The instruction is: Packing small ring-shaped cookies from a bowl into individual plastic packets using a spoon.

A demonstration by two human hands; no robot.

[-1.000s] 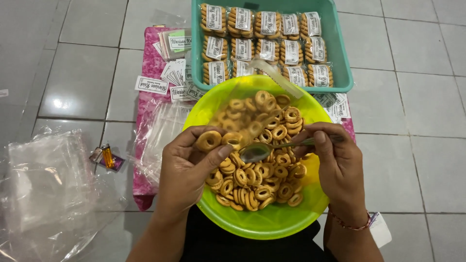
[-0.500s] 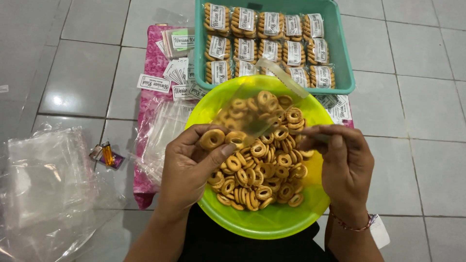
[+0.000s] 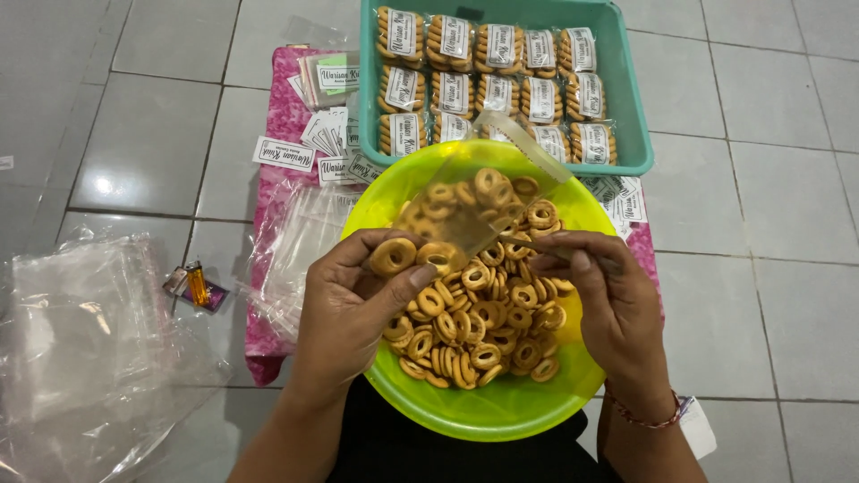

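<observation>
A lime-green plastic bowl (image 3: 501, 413) sits in front of me, filled with several golden ring-shaped cookies (image 3: 479, 322). My left hand (image 3: 353, 309) pinches two ring cookies (image 3: 394, 256) and the mouth of a small clear plastic bag (image 3: 474, 201), which holds several cookies and lies over the bowl's far side. My right hand (image 3: 608, 309) grips a thin spoon handle (image 3: 550, 252) at the bag's opening; the spoon's bowl is hidden behind the bag.
A teal tray (image 3: 640, 134) behind the bowl holds rows of packed cookie bags with white labels. Loose white labels (image 3: 284, 154) and empty clear bags (image 3: 300, 241) lie on a pink cloth. A large clear plastic sheet (image 3: 85, 340) and a lighter (image 3: 197, 286) rest on the tiled floor.
The spoon, seen earlier with its bowl over the cookies, now points into the clear bag. The bag is lifted more clearly over the bowl's far side. My left hand still holds ring cookies.
</observation>
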